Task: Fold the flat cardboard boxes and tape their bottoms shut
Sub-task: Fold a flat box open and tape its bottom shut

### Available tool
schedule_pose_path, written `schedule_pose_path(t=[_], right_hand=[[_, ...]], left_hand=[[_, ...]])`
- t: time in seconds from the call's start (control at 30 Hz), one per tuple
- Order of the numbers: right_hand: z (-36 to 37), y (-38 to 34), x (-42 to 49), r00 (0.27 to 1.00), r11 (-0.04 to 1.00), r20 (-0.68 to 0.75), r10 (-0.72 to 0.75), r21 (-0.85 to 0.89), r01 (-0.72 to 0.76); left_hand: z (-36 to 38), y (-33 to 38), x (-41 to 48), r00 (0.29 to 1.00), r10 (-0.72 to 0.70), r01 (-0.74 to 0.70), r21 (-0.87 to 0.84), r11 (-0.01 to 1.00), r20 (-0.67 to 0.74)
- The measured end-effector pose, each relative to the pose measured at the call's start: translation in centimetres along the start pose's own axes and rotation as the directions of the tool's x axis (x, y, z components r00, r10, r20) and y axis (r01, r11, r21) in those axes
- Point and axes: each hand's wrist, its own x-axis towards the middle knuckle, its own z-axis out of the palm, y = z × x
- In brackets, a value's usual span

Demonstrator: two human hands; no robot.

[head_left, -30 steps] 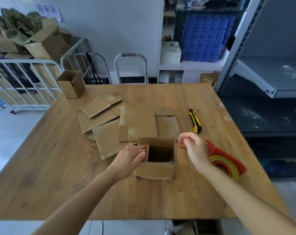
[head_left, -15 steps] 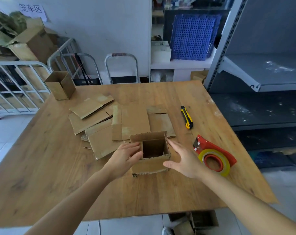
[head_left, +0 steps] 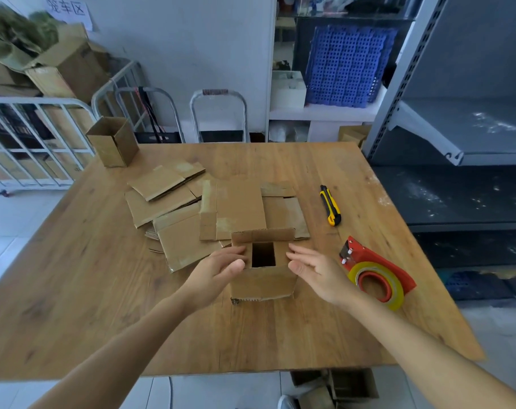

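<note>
— What moved?
— You'd folded the side flaps (head_left: 281, 252) inward on the box (head_left: 264, 280), mid-table (head_left: 103, 290), left of the tape dispenser (head_left: 378, 273).
— My hands?
— Your left hand (head_left: 218, 268) and right hand (head_left: 316, 271), fingers straight, pressed those flaps.

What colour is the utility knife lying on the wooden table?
The utility knife is yellow and black, shown best in the head view.

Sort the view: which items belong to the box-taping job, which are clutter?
Job: half-folded box, left hand, right hand, flat cardboard pile, tape dispenser, assembled box.
Clutter: utility knife, step stool, blue crates, metal shelving.
</note>
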Motion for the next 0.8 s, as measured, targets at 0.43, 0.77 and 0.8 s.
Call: schedule_pose_path(t=[0.43, 0.77, 0.8], right_hand=[[1.2, -0.8, 1.5, 0.982, 0.958, -0.151, -0.112, -0.281, 0.066], [2.1, 2.1, -0.4, 0.965, 0.877, 0.095, -0.243, -0.404, 0.26], [2.3, 2.5, -0.5, 0.964, 0.865, 0.148, -0.22, -0.428, 0.263]], left_hand=[[0.8, -0.3, 1.6, 0.951, 0.239, -0.116, 0.49, 0.864, -0.196], [2.3, -2.3, 1.3, 0.963, 0.256, -0.17, 0.541, 0.824, -0.087], [2.5, -2.3, 1.3, 0.973, 0.227, -0.168, 0.524, 0.835, -0.051]])
